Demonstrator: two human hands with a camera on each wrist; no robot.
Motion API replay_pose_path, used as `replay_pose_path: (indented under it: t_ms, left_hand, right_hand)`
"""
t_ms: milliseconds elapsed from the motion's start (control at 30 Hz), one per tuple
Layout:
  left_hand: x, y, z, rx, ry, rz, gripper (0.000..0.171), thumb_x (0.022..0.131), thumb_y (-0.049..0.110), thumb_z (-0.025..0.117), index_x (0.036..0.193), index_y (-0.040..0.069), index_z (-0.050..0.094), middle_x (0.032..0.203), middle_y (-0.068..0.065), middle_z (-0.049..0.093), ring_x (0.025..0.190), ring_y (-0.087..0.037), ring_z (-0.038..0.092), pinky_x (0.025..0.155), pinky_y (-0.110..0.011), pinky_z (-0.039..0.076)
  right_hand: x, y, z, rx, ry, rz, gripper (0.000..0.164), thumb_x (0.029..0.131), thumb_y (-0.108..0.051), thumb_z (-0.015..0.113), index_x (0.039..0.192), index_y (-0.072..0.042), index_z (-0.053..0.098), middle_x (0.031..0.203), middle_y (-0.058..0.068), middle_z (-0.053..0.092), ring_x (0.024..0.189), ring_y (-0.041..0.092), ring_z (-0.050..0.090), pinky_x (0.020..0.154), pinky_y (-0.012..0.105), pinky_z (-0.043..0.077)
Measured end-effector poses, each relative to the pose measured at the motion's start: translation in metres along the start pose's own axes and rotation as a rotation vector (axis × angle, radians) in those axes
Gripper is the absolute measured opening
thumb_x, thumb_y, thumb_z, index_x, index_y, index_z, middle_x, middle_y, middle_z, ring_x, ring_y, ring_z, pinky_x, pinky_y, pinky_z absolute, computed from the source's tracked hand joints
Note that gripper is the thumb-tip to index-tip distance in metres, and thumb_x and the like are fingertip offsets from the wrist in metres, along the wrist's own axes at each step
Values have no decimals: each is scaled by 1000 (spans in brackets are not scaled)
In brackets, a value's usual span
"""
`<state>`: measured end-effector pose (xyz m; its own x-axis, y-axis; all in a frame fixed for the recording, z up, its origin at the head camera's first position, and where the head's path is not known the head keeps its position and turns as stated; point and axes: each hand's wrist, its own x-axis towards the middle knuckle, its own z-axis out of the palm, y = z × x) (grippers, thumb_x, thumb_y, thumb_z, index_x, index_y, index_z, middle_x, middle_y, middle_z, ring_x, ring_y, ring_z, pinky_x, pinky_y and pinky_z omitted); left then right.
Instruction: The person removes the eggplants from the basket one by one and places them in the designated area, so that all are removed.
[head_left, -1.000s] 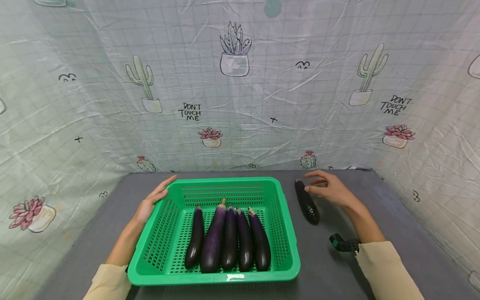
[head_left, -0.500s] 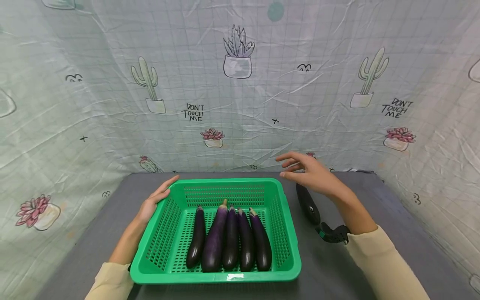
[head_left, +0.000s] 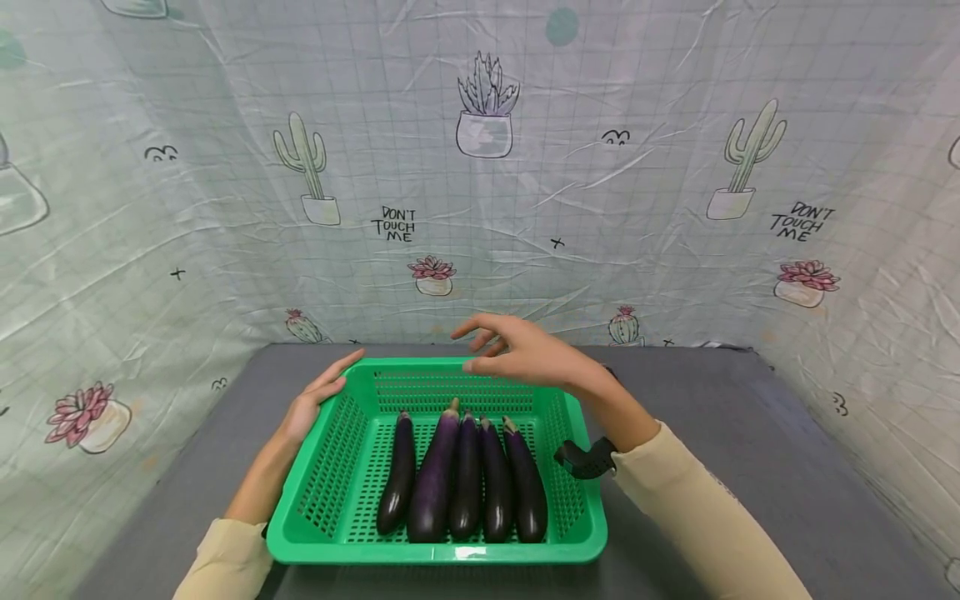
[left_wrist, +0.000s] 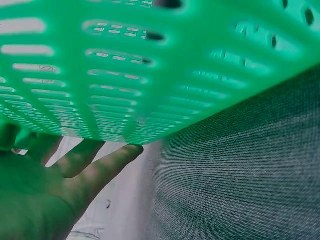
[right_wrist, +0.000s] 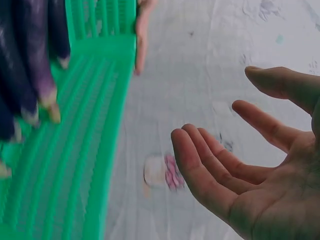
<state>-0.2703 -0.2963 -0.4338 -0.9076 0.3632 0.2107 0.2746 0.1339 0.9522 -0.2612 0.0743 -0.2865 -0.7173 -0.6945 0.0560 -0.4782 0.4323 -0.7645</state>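
Observation:
A green plastic basket point(head_left: 435, 553) holds several dark purple eggplants point(head_left: 431, 483) lying side by side, stems toward the back. My left hand point(head_left: 306, 410) rests along the basket's left side, fingers extended; in the left wrist view its fingers point(left_wrist: 107, 167) lie against the slotted wall. Over the basket's back right rim hovers my right hand point(head_left: 517, 350), fingers loosely spread and nothing in them. The right wrist view shows that same hand point(right_wrist: 260, 185) with its palm bare, beside the basket. Another eggplant, to the right of the basket, is mostly hidden behind my right forearm.
The basket stands on a dark grey table point(head_left: 720, 433). Behind and at both sides hangs a pale curtain point(head_left: 480, 200) printed with cacti. A black strap with a small device point(head_left: 585, 458) sits at the right wrist.
My right hand has left the lone eggplant at the right and moved left, rising first, to above the basket's back rim. The left hand stays at the basket's side. The view has shifted slightly.

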Motion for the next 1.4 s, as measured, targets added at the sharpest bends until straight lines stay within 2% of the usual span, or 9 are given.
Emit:
replay_pose_path:
  t_ms: [133,367,600,767,1000,1100,1200,1300,1400]
  left_hand:
    - [1,0,0,-17,-7,-2,56,115,21,27,165,1,15,172,-25,-1,132,9,47,102,-12,46]
    - [3,0,-2,-95,-33,-28,56,115,23,26,167,5,12,172,-25,-3,125,-2,60,99,-20,53]
    - [2,-4,-6,-167,-78,5,56,115,20,25,167,5,11,160,7,30,117,-12,68,95,-28,58]
    - [3,-3,-6,-100,-57,18,55,115,20,26,166,3,14,171,-24,3,114,-9,68,93,-26,58]
    - [4,-1,-5,21,0,29,55,114,20,27,164,-2,19,170,-29,2,136,-5,48,103,-23,48]
    - [4,-2,-4,56,23,22,55,114,19,29,163,-4,20,171,-28,5,155,-29,25,121,-46,32]
    - [5,-2,-3,58,36,27,55,113,17,30,161,-8,21,170,-29,6,157,-49,2,120,-71,13]
    - [5,-2,-4,55,40,27,55,113,16,30,161,-9,22,170,-30,6,156,-52,0,119,-75,8]
    - [4,-2,-4,60,39,16,55,113,18,30,162,-6,22,171,-28,7,157,-37,17,122,-58,21]
  right_hand:
    - [18,-4,18,84,-66,21,44,103,-18,65,146,-16,55,141,17,57,123,33,66,88,38,62]
    - [46,-4,57,139,-148,116,43,101,-21,69,143,-21,58,136,18,57,84,23,74,79,39,63]
    - [66,-2,90,168,-235,225,44,100,-16,69,143,-18,57,143,15,55,119,36,65,87,49,63]
    - [74,-4,100,137,-279,276,47,100,-16,69,145,-14,56,163,11,37,126,31,62,82,44,64]
    - [85,-6,113,-3,-305,309,48,99,-20,71,145,-14,56,163,10,38,113,25,67,71,36,64]
    - [87,-6,117,-28,-302,323,49,98,-20,72,144,-13,57,165,9,36,116,26,65,70,35,64]
    - [88,-6,121,-27,-303,330,48,99,-19,72,144,-12,57,165,9,36,117,27,64,70,35,64]
    - [88,-5,125,-23,-303,330,49,98,-18,72,144,-10,57,163,11,37,116,28,65,69,35,64]
    - [88,-3,128,-26,-303,334,49,97,-17,73,143,-9,57,159,13,42,112,26,66,72,35,64]
